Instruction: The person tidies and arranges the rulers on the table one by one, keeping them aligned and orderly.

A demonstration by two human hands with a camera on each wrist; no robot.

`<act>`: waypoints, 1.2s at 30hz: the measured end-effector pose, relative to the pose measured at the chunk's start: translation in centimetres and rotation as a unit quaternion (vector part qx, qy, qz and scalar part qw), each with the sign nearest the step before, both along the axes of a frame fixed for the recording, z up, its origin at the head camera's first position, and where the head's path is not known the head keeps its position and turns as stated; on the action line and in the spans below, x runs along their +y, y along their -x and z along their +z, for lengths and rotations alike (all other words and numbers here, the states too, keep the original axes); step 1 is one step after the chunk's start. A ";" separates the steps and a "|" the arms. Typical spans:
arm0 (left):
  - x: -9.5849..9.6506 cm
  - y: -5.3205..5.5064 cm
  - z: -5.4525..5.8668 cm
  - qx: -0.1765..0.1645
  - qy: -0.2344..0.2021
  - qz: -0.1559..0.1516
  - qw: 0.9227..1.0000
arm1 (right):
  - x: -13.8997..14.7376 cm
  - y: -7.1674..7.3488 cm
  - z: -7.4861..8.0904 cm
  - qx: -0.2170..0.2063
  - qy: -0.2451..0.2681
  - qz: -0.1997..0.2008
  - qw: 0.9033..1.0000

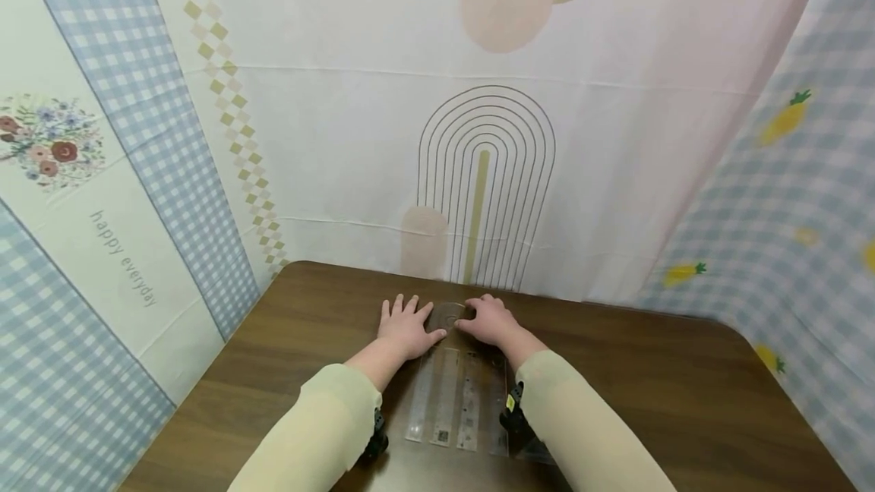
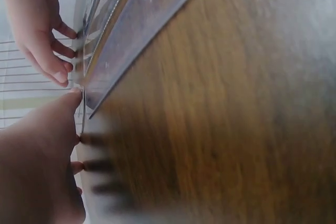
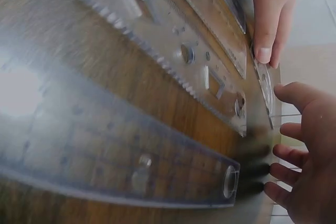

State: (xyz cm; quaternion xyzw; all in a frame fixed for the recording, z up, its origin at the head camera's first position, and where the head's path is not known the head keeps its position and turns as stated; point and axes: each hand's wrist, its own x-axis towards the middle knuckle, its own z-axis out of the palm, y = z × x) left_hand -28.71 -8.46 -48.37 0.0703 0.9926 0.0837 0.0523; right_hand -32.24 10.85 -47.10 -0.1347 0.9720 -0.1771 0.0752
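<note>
A clear protractor (image 1: 447, 317) lies on the wooden table between the two hands, beyond a row of clear rulers (image 1: 444, 401). My left hand (image 1: 407, 331) rests at its left side with fingers spread and thumb at its edge. At the right side, my right hand (image 1: 489, 320) has its thumb touching or very near the protractor; its fingers are loosely bent and apart. In the right wrist view, one ruler (image 3: 168, 38) has a wavy edge and cut-out shapes, and a wider clear ruler (image 3: 105, 124) lies nearest the camera.
The brown wooden table (image 1: 656, 386) has rounded far corners. A patterned cloth (image 1: 342, 135) hangs right behind its far edge, with checked cloth on both sides. Black wrist cameras (image 1: 516, 410) sit under both sleeves, the right one partly covering the rulers.
</note>
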 end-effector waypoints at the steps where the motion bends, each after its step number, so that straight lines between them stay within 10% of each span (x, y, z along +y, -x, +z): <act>1: 0.0 0.0 0.0 0.001 0.000 -0.001 1.000 | -0.1 0.1 0.0 0.000 -0.005 -0.002 1.000; 36: -0.1 1.1 0.4 -0.028 0.019 -0.028 0.999 | -1.3 2.0 -0.4 -0.007 -0.044 -0.034 0.998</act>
